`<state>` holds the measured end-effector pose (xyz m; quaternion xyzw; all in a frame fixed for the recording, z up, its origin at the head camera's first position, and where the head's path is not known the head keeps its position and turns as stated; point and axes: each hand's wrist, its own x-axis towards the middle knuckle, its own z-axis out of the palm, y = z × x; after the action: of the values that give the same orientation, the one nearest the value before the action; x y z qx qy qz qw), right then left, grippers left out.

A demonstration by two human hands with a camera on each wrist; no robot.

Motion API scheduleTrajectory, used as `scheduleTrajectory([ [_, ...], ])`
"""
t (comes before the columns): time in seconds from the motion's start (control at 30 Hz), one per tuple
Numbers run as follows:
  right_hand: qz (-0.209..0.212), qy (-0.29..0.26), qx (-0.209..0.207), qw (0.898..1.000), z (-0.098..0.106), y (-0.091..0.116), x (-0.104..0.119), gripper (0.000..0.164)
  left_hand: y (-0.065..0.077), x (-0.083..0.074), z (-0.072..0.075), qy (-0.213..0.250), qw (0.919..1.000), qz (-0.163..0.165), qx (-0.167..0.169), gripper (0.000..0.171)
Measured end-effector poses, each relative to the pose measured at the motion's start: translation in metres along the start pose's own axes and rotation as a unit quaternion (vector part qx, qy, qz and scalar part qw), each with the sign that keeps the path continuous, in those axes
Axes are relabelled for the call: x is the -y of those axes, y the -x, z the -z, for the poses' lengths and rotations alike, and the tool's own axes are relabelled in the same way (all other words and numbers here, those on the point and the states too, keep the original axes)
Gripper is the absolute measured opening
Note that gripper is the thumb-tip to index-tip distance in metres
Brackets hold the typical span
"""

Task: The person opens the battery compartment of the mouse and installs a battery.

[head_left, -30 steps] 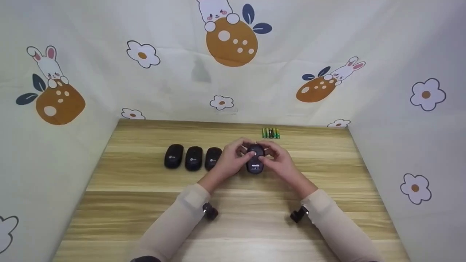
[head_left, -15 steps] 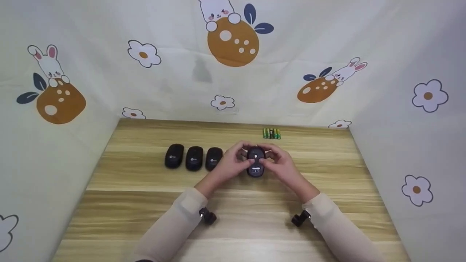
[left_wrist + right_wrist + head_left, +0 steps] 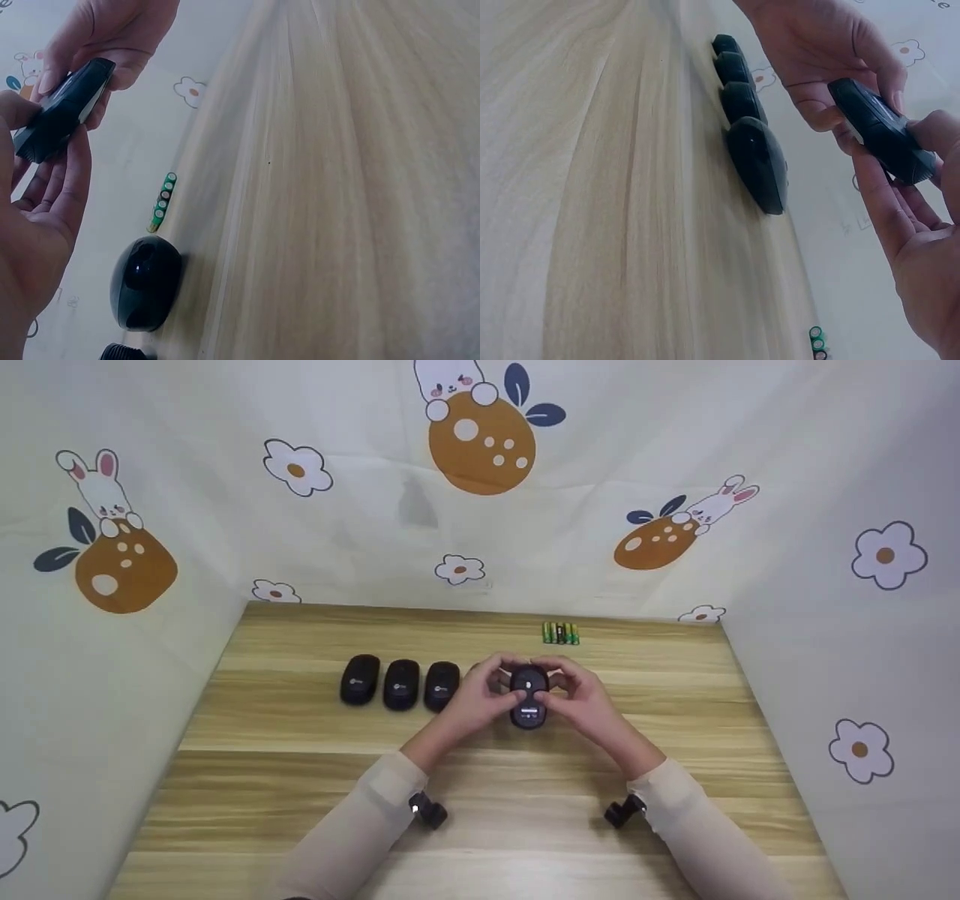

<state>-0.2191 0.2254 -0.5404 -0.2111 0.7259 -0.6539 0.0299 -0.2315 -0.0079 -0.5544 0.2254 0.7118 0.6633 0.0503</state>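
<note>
A black computer mouse point(image 3: 529, 715) is held underside up above the table, between both hands. My left hand point(image 3: 478, 690) grips its left side, thumb across the underside and fingers curled beneath. My right hand point(image 3: 581, 695) grips the right side the same way, the two thumbs almost meeting. In the left wrist view the held mouse point(image 3: 64, 112) appears edge-on and tilted, with the left hand point(image 3: 37, 240) nearer the camera. The right wrist view shows the mouse point(image 3: 881, 131) from the other side, the right hand point(image 3: 930, 262) nearest.
Several black mice stand in a row on the wooden table point(image 3: 480, 825), including the leftmost mouse point(image 3: 360, 680); one is mostly hidden behind the left hand in the head view. Several green batteries point(image 3: 561, 634) lie side by side near the back edge. A patterned cloth point(image 3: 360, 540) encloses the table.
The held mouse and both hands have come slightly nearer the person. Both thumbs have slid to the middle of the underside, uncovering its upper part. The other mice and batteries stay put.
</note>
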Motion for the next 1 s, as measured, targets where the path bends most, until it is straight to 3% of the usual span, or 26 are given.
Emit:
scheduleTrajectory([
  [0.3, -0.007, -0.008, -0.002, 1.000, 0.000, 0.001, 0.002, 0.045, 0.001, -0.002, 0.001, 0.004, 0.9999, 0.001, 0.009, 0.046],
  [0.7, -0.062, -0.015, -0.024, 0.998, -0.001, 0.002, 0.011, 0.044, 0.000, -0.003, 0.001, -0.008, 0.9999, 0.003, 0.013, 0.047],
  [1.0, -0.016, 0.024, -0.039, 0.999, -0.001, 0.002, 0.007, 0.042, -0.002, -0.002, 0.002, -0.014, 0.9997, 0.009, 0.018, 0.048],
])
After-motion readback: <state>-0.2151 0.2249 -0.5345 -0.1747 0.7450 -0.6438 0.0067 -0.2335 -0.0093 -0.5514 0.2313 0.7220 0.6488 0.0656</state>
